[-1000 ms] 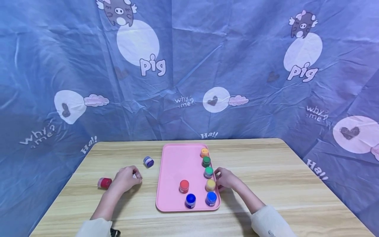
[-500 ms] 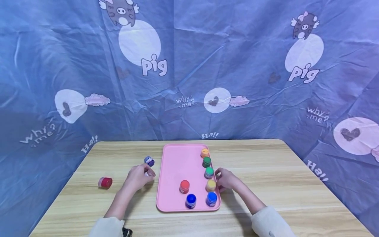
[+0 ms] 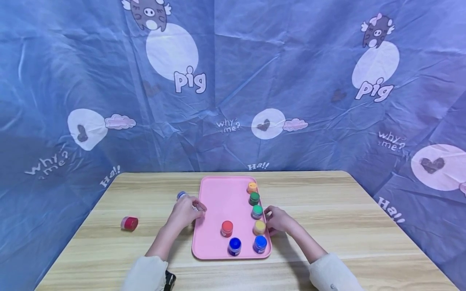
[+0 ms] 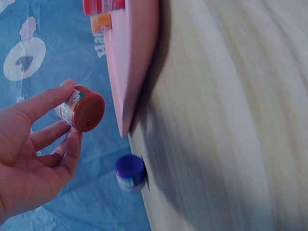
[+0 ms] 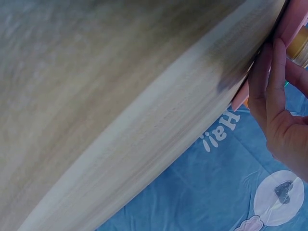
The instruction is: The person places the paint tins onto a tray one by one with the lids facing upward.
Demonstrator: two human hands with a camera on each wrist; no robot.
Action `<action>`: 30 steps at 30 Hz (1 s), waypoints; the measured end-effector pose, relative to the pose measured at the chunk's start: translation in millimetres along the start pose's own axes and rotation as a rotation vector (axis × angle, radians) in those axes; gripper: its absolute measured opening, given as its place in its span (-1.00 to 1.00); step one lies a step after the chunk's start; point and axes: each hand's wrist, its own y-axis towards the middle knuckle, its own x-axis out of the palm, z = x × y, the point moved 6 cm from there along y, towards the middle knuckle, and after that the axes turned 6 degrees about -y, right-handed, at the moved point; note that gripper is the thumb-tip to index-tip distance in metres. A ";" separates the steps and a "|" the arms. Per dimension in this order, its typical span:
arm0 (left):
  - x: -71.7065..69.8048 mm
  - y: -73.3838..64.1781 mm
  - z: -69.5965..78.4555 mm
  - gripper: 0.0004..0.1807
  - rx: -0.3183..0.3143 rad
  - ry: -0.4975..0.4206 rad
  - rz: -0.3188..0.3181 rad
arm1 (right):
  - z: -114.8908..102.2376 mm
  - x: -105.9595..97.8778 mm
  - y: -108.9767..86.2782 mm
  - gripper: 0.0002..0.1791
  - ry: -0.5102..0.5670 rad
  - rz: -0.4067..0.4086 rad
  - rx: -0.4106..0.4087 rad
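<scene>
My left hand (image 3: 185,211) holds a small paint jar (image 4: 86,109) with a brownish-red lid over the left edge of the pink tray (image 3: 218,198). In the left wrist view, thumb and fingers pinch the jar's sides, and it is tilted. My right hand (image 3: 279,220) grips the tray's right rim beside the teal-lidded jar (image 3: 257,211) and the yellow-lidded jar (image 3: 259,227). Orange (image 3: 252,187) and dark green (image 3: 254,198) jars continue that row, with a bright blue jar (image 3: 260,244) at its near end. A red jar (image 3: 227,228) and a dark blue jar (image 3: 234,246) stand further left on the tray.
A crimson jar (image 3: 129,223) lies on its side at the table's left. A purple-blue jar (image 4: 130,171) stays on the table left of the tray, partly behind my left hand in the head view. A blue printed cloth (image 3: 233,101) hangs behind the wooden table (image 3: 313,194).
My left hand has carried its jar rightward, from the bare table to over the tray's left edge. The right hand and the jars on the tray stay in place.
</scene>
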 end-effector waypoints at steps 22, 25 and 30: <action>38.3 20.0 10.0 -0.72 -0.062 0.038 -0.047 | -1.2 -0.1 -0.5 -0.52 -0.033 0.001 -0.014; 41.3 23.5 11.4 -0.73 -0.055 0.036 -0.051 | -0.9 -0.2 -0.5 -0.53 -0.030 0.003 -0.014; 44.8 31.2 18.4 -0.74 -0.029 0.063 -0.058 | -0.1 -0.7 -0.3 -0.52 -0.029 0.009 -0.012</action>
